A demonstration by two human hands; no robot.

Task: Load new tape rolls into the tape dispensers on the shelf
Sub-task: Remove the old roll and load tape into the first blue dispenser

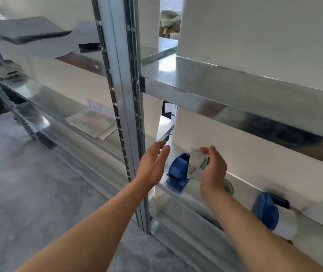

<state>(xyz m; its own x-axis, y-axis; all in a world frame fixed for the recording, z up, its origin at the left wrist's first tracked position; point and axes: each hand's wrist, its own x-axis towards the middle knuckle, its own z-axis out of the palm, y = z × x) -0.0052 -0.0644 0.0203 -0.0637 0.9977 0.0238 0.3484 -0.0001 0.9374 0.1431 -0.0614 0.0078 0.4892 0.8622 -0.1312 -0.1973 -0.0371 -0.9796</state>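
Seen from my head camera, the blue plastic tape dispenser [178,167] stood on the galvanised metal shelf [188,197], close to its front edge. My right hand [214,169] pinched a clear tape roll with a printed paper label [197,162] just right of the dispenser; whether the two touched, I could not tell. My left hand [152,163] hovered just left of the dispenser, fingers straight, holding nothing. Since nothing braced the dispenser, I judged that pressing the roll in could push it off the edge.
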